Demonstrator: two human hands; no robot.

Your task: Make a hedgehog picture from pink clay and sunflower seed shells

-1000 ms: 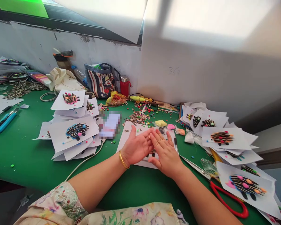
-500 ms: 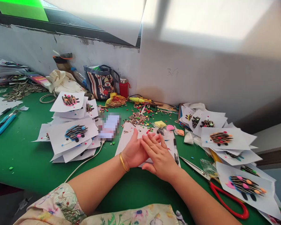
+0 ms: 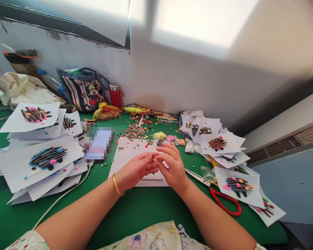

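Observation:
A small pale yellow ball, which looks like modelling clay, shows where the fingertips of both hands meet. My left hand, with a gold bangle at the wrist, has its fingers bent and pressed about the ball. From the other side my right hand closes its thumb and forefinger towards it, the other fingers raised. Which hand bears the ball cannot be made out fully. Beneath both hands lies white paper, partly hidden, with small coloured bits on it.
Stacked hedgehog pictures stand left and right. Red-handled scissors lie beside the right stack. A phone with a cable lies left of the paper. Behind are sunflower seeds, yellow clay, a bag and a red bottle.
My palms were pressed flat together and have come apart, fingertips now meeting at the small yellow ball. The whole view has turned to the right.

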